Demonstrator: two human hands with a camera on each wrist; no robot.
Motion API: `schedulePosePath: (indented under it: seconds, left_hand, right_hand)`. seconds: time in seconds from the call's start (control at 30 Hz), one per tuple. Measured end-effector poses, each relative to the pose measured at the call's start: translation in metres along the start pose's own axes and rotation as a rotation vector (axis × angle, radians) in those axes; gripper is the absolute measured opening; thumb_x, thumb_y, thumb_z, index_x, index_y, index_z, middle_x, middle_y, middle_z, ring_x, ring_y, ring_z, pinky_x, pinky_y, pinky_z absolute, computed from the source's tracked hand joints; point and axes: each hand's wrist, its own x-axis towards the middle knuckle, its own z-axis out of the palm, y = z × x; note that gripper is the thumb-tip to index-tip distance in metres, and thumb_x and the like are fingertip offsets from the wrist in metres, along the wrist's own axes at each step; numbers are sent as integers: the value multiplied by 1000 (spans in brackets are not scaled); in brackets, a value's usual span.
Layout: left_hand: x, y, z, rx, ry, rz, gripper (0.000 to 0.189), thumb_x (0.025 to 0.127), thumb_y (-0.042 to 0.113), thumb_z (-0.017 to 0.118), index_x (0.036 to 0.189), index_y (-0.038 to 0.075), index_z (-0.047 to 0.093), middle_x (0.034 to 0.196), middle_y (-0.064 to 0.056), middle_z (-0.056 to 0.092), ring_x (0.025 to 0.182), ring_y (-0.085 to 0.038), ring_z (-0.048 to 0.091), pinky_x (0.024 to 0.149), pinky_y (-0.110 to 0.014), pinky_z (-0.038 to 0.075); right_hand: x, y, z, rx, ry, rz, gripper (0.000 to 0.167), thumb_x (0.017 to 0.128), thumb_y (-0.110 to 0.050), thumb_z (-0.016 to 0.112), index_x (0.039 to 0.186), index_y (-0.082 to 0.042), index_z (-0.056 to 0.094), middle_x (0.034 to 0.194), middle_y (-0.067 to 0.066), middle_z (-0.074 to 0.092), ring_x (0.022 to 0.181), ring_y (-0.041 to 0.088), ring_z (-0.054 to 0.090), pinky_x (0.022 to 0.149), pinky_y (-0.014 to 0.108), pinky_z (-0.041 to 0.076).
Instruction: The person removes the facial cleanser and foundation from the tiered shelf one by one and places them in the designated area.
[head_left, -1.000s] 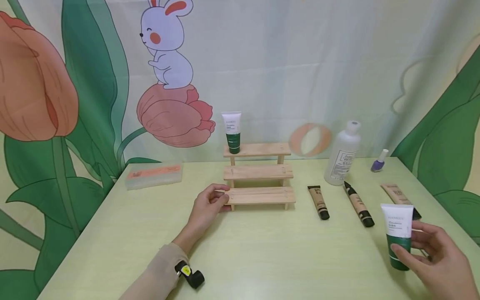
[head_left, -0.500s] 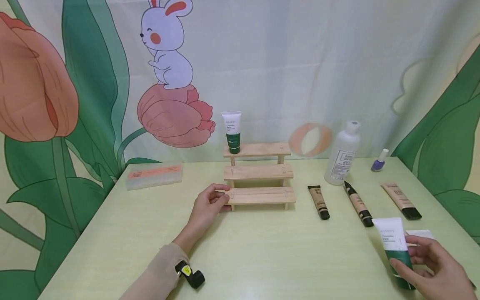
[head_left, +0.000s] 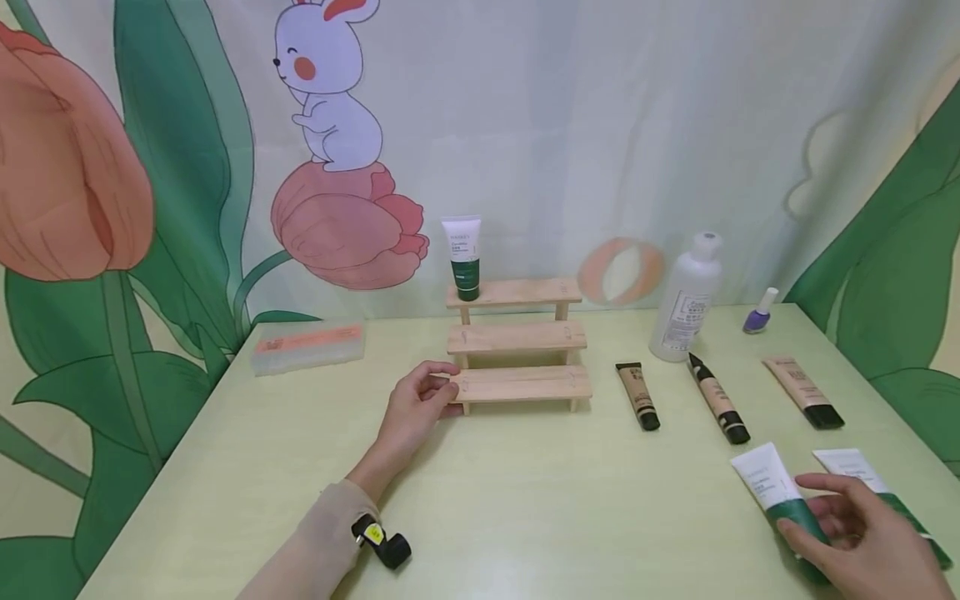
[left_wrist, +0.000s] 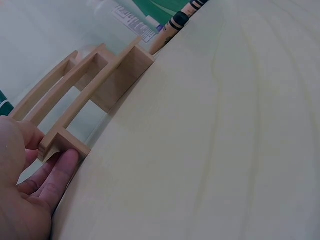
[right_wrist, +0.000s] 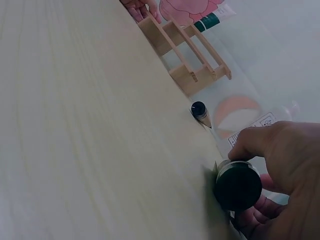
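Observation:
My left hand point(head_left: 412, 408) grips the left end of the lowest step of a three-tier wooden stand point(head_left: 517, 337); in the left wrist view, fingertips point(left_wrist: 66, 162) reach under that step. At the lower right, my right hand point(head_left: 873, 537) holds a white and green squeeze tube point(head_left: 772, 482) between thumb and fingers. It leans back, low over the table, its dark cap point(right_wrist: 237, 186) facing the right wrist camera. Whether it touches the table is unclear. Beside it lies a similar squeeze tube point(head_left: 851, 465), partly behind the hand. Another such tube point(head_left: 465, 260) stands cap-down on the top tier's left end.
Right of the stand lie a small beige tube point(head_left: 637, 396), a slim pointed tube point(head_left: 718, 398) and a BB cream tube point(head_left: 802, 392). Behind them stand a white bottle point(head_left: 686, 300) and purple nail polish point(head_left: 759, 315). A flat clear case point(head_left: 307, 348) lies at the back left.
My right hand has lowered its tube toward the table and tipped it from upright to leaning back. The similar tube beside it has come into view. My left hand stays on the stand.

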Motion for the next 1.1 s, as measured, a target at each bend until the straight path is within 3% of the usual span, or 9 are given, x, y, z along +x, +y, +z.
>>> schedulePosePath:
  seconds: [0.1,0.27,0.5,0.67,0.9,1.1]
  left_hand:
    - [0,0,0,3,-3,-4,24,109,2,68,132,6,73,111,-17,72,99,-23,76,90,-40,72]
    - [2,1,0,6,-3,-1,24,109,3,68,133,6,73,112,-17,72,99,-22,76,91,-41,72]
    - [1,-1,0,1,-2,1,24,108,2,69,131,7,73,109,-15,72,96,-21,74,88,-38,72]
    - [2,-2,0,0,0,2,23,108,2,69,131,7,73,108,-15,71,96,-20,74,87,-38,72]
    - [1,1,-1,4,3,-2,24,109,2,68,131,7,74,110,-16,71,96,-21,75,89,-39,72]
    - [1,0,0,-4,3,0,23,109,2,69,131,6,74,110,-16,72,96,-21,74,88,-39,72]
  right_hand:
    - [-1,-1,1,-32,44,-41,64,94,-24,89,141,7,58,101,12,70,79,13,60,58,18,50]
    - [2,-2,0,-47,40,-26,70,94,-28,90,143,8,55,107,18,71,86,22,67,58,17,50]
    - [1,1,3,-77,111,-47,77,92,-40,93,143,6,57,109,20,74,85,21,66,59,17,46]
    - [1,-3,2,-91,133,-14,82,93,-42,91,147,7,54,112,26,73,90,32,68,66,26,46]
    - [0,-13,-1,-108,145,23,83,98,-44,86,152,7,49,127,36,62,102,46,62,81,56,55]
    - [3,-28,-3,-81,214,-8,84,96,-45,87,154,5,51,134,33,58,111,49,59,79,54,49]
